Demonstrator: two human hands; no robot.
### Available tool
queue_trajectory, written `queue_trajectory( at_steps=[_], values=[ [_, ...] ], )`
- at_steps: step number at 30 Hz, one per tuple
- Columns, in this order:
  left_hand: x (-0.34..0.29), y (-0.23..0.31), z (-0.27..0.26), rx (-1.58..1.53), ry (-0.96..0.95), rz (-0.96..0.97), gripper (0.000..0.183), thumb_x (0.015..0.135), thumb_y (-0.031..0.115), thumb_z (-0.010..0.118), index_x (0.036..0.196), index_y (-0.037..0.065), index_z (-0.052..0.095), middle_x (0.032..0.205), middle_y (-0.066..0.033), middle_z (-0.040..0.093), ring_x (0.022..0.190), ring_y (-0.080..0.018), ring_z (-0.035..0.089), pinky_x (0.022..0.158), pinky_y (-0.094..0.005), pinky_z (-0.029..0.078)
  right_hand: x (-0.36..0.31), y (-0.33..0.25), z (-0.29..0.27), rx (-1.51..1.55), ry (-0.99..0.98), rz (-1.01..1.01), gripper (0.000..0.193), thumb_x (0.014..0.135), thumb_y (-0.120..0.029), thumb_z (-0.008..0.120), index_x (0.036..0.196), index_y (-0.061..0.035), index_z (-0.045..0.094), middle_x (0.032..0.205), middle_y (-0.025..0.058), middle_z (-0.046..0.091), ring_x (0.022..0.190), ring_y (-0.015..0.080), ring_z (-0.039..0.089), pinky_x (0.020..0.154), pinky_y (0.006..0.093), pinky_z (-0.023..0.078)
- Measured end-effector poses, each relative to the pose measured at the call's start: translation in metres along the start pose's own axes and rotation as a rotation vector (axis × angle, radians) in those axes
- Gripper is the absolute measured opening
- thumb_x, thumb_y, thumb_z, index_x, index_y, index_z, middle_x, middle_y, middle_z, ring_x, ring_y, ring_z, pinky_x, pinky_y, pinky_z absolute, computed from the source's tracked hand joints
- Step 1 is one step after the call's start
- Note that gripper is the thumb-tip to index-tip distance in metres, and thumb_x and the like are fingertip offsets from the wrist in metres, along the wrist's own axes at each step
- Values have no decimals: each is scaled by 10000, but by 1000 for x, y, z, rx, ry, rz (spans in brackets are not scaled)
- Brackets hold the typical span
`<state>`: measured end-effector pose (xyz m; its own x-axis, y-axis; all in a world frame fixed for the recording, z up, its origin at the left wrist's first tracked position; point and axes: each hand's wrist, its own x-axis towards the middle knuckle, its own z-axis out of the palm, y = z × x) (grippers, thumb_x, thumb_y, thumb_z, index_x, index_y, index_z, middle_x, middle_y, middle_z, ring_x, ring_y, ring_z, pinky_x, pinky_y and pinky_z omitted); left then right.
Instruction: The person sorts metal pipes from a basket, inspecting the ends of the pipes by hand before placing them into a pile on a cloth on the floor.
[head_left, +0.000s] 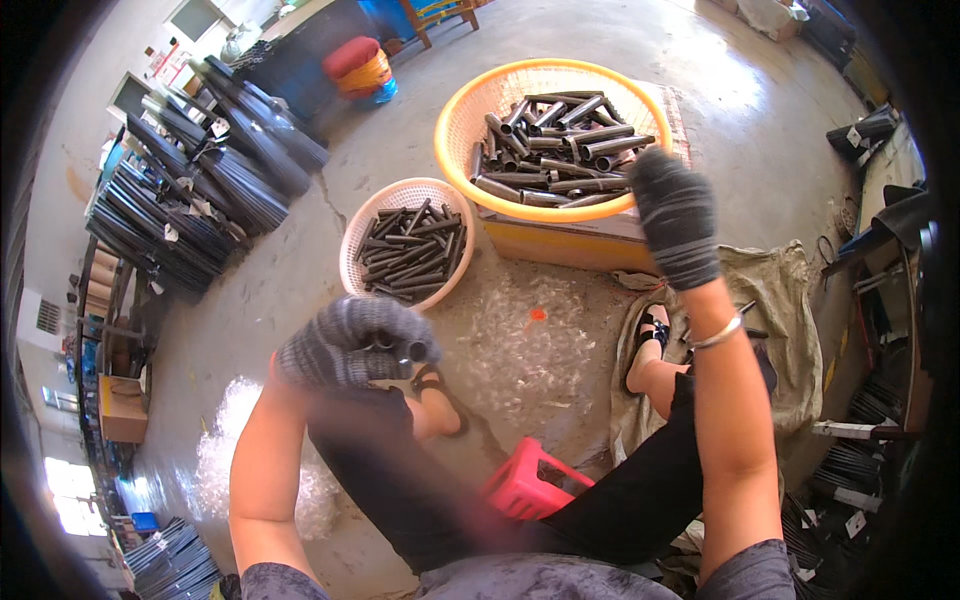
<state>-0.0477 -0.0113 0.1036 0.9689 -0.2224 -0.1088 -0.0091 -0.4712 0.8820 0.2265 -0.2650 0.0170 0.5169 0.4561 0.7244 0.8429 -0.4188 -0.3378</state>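
My left hand (355,340), in a grey knit glove, is curled around a short dark metal tube (417,352) whose open end shows at the fingers. My right hand (676,215), gloved the same way and slightly blurred, is at the right rim of a large orange-rimmed basket (452,95). Its fingers are bent inward, and what they hold, if anything, is hidden. Many short dark metal tubes (560,150) lie heaped in that basket. Left of it, a smaller pale pink basket (352,262) holds more dark tubes (410,250), which look thinner.
The large basket rests on a cardboard box (560,245). A red plastic stool (525,480) stands between my legs, and a woven sack (790,290) lies at right. Clear plastic wrap (235,430) is at left. Bundled long tubes (190,180) lean at far left.
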Motion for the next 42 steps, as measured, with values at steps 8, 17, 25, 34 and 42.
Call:
queue_trajectory(
  at_steps=[8,17,25,34,42],
  values=[
    [16,-36,1,-33,227,-85,273,877,-35,645,1143,20,615,1081,-40,656,1040,-122,597,907,-291,498,-15,-31,-10,457,-481,-197,97,748,17,646,805,-55,615,774,111,569,712,285,573,690,372,500],
    [198,-43,-26,1192,45,353,203,809,32,599,996,90,653,1023,-107,659,1000,-290,592,904,-410,454,-26,-57,-13,51,-865,-268,153,803,-49,581,893,-69,703,917,166,668,850,330,684,695,430,556],
    [242,-83,-35,1401,191,29,333,856,135,574,1183,145,634,1355,-111,547,1266,-323,488,1079,-441,363,-2,-43,-11,389,-368,60,138,847,-37,562,957,-27,645,818,198,648,791,373,652,706,404,536],
    [135,-47,13,75,401,89,513,875,131,698,1334,12,501,1275,-110,577,1173,-184,551,989,-338,467,4,-46,-8,1974,-564,783,159,906,-69,634,1054,-22,597,953,23,635,828,99,614,736,231,530],
    [98,-47,46,66,520,214,514,688,164,840,1140,37,631,1135,-103,627,1105,-243,569,989,-378,426,-3,-75,7,1873,-800,680,174,900,-196,665,962,-62,573,831,20,610,742,89,581,663,219,492]
  ],
)
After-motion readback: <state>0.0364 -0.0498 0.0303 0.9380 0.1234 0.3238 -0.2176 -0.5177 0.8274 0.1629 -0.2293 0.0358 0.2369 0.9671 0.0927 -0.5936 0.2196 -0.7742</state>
